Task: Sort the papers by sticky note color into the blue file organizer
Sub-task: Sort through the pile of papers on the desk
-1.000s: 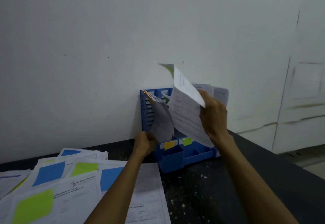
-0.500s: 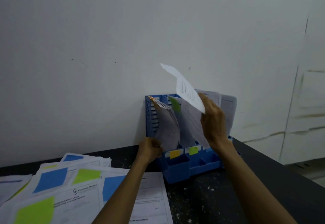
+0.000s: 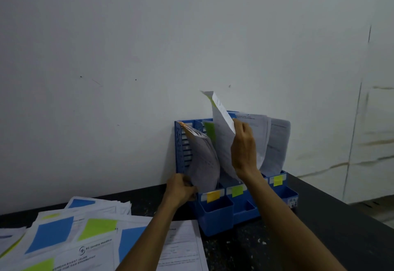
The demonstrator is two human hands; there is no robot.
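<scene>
A person's two bare arms reach forward over a dark counter (image 3: 319,228) toward a blue file organizer (image 3: 181,147) that stands at the counter's back edge, touching a pale wall.

The sorting looks partly done. All three upright slots already hold papers. The front of each slot carries a small colour tab: an orange tab (image 3: 213,195) on the left, a green tab (image 3: 237,191) in the middle and a yellow tab (image 3: 277,180) on the right. A loose pile of papers (image 3: 64,238) lies spread over the counter's front left corner, with blue and green sticky notes showing, so a good share is probably left to file. No blue tab is visible on the organizer.

The right hand (image 3: 244,149) pinches one sheet (image 3: 221,143) by its upper edge, thumb and fingers closed on the paper. The sheet hangs slanted, with its lower part down inside the middle, green-tabbed slot and its top corner curling above the organizer. It is white, printed and limp, with a streak of green near its top. A larger green note (image 3: 210,132) shows just behind it; whether that note is on this sheet or another cannot be told.

The left hand (image 3: 181,189) is at the organizer's front left corner. Its fingers seem curled round the bottom edge of the left stack (image 3: 204,164), which bows toward the middle slot.
</scene>
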